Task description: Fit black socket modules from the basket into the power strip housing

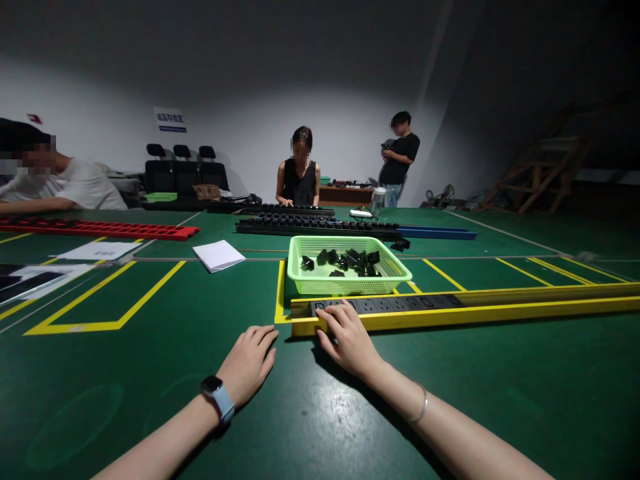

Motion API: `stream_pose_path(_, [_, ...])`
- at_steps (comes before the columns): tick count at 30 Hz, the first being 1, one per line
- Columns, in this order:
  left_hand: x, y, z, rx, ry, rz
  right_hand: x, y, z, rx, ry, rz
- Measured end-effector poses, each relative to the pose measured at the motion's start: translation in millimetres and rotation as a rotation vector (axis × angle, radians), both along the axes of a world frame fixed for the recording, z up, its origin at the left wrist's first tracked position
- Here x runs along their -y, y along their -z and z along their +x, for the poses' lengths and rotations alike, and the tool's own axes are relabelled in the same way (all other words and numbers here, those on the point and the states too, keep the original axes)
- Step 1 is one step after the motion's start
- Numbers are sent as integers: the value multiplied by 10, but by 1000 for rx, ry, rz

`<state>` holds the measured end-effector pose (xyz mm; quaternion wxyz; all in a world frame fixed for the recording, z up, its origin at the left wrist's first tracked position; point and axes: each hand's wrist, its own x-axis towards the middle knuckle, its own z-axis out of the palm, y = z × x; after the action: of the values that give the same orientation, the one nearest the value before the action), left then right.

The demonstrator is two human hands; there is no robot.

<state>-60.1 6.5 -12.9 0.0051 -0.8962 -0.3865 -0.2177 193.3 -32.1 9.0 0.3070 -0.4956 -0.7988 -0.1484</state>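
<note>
A long yellow channel rail (540, 304) lies across the right of the table, with several black socket modules (395, 304) set in its left part. My right hand (350, 339) rests over the rail's left end. Its fingers are spread, with the fingertips on the leftmost black modules and the thumb in front of the yellow wall. Left of the rail's end, my left hand (249, 363) lies palm down on the green table (200, 427), fingers stretched out and holding nothing. Behind the rail stands a light green basket (350, 288) containing several small black plastic parts (353, 259).
A folded white paper (219, 255) lies left of the basket. Farther back are black rails (320, 228), a blue rail (440, 233) and a red rail (125, 230). A person sits across the table (240, 243), another at the left, and a third stands behind.
</note>
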Motion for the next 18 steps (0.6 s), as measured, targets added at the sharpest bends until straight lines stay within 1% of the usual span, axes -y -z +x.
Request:
stream_pose_path(2, [2,-6,0,4,0,-1,-10,-69,65,-11,-37,12])
stream_pose_path(4, [1,-9,0,11,0,1,-77,-215,190,-49,-44,53])
stream_pose_path(5, [0,-9,-1,15,1,2,-146,-317,275,-88,-11,84])
stream_pose_path(6, [-2,-8,-2,19,2,3,-242,-432,371,-145,58,100])
stream_pose_path(7, [-3,-7,-2,23,1,4,-365,-554,472,-226,165,125])
stream_pose_path(8, [-4,-7,-2,24,1,4,-512,-674,571,-272,275,80])
stream_pose_path(9, [-4,-7,-3,23,-1,1,-675,-782,662,-286,364,-31])
stream_pose_path(10, [-3,-7,-3,21,-1,-4,-848,-870,740,-270,411,-200])
stream_pose_path(11, [-2,-8,-3,18,-3,-8,-1020,-932,800,-259,407,-290])
stream_pose_path(13, [1,-12,-2,13,-5,-17,-1331,-969,864,-235,368,-428])
stream_pose_path(15, [3,-14,0,10,-6,-21,-1564,-910,866,-226,338,-522])
stream_pose_path(16, [4,-14,0,8,-6,-22,-1649,-860,852,-229,332,-540])
stream_pose_path(18, [2,-13,2,7,-4,-18,-1766,-751,808,-256,336,-509])
